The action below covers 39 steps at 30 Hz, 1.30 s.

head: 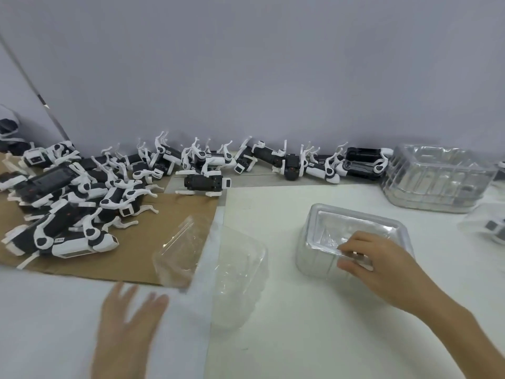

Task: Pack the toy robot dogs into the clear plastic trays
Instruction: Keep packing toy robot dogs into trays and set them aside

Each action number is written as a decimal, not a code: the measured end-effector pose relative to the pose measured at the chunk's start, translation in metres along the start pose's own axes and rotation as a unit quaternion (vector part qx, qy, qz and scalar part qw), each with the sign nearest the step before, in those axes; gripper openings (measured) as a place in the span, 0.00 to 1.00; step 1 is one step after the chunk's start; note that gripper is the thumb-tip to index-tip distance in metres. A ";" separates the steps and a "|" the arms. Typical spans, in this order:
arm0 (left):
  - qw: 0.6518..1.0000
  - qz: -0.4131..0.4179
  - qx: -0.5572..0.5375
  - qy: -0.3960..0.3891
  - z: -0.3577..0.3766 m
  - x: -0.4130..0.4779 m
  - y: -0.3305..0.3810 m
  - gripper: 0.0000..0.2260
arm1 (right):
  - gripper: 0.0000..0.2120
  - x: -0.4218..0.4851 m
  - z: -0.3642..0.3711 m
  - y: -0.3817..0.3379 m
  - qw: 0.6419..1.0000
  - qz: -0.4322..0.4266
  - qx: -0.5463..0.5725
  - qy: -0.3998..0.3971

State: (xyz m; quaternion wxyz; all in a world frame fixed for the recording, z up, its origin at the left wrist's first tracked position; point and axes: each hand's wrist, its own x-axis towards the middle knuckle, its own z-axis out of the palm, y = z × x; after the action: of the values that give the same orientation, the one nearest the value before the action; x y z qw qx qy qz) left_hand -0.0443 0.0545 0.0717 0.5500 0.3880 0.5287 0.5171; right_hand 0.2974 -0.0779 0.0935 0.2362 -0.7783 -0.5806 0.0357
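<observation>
Several black and white toy robot dogs (71,212) lie heaped on brown cardboard (169,212) at the left, and more of them line the back wall (287,160). A stack of clear plastic trays (352,242) stands right of centre. My right hand (374,258) grips its near rim, fingers curled over the edge and thumb on the outer wall. A single clear tray (216,263) lies in the middle, partly over the cardboard edge. My left hand (128,321) hovers flat and blurred at the lower left, fingers spread, holding nothing.
A taller stack of clear trays (437,179) stands at the back right against the wall. A packed clear tray with a dog inside (492,225) shows at the right edge. A white sheet (314,324) covers the table.
</observation>
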 end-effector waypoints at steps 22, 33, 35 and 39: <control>0.906 -0.026 -0.139 -0.399 0.138 -0.092 -0.029 0.11 | 0.09 -0.022 -0.013 -0.087 0.940 0.007 0.314 0.133; 0.908 -0.096 -0.184 -0.364 0.145 -0.088 -0.031 0.08 | 0.04 -0.014 -0.018 -0.073 0.924 0.045 0.331 0.187; 0.901 -0.096 -0.197 -0.375 0.148 -0.087 -0.033 0.09 | 0.04 -0.010 -0.020 -0.068 0.916 0.054 0.348 0.192; 0.907 -0.112 -0.205 -0.350 0.148 -0.085 -0.038 0.10 | 0.06 -0.003 -0.024 -0.061 0.918 0.043 0.341 0.199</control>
State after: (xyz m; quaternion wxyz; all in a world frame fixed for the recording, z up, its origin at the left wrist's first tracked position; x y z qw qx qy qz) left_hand 0.1149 -0.0171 0.0706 0.8213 0.3609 0.2248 0.3802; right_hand 0.2500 -0.0759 0.1395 0.5963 -0.6657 -0.4402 0.0866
